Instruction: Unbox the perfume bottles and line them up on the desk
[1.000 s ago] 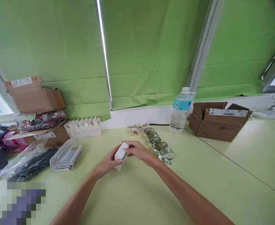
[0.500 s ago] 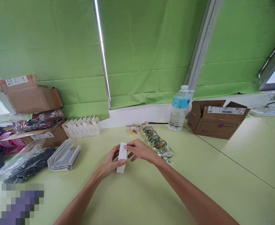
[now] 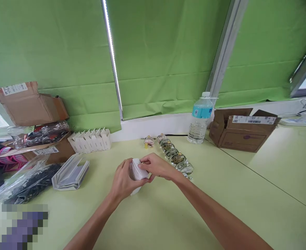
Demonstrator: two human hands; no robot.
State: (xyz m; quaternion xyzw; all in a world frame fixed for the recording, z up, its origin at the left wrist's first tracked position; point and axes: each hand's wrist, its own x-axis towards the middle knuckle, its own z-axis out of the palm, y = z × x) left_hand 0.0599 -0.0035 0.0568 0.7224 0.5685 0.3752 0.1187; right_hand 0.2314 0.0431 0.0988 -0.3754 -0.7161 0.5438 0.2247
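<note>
A small white carton is held between both hands at the middle of the table. My left hand wraps its left side, thumb across the lower front. My right hand pinches the carton's upper right part, where a panel looks tilted outward. Whether anything is inside the carton cannot be seen. Just beyond my right hand runs a row of round, clear glass ornaments with gold caps. One more ornament stands at the row's far left end, with small gold pieces before it.
Several upright white cartons line the back left. Folded white card sleeves and a plastic-wrapped black item lie left. Brown boxes are stacked behind them. A water bottle and an open brown box stand back right.
The carton has turned and its panel has swung open between the hands. My left hand has closed further around it, and my right fingers have shifted to its upper right edge.
</note>
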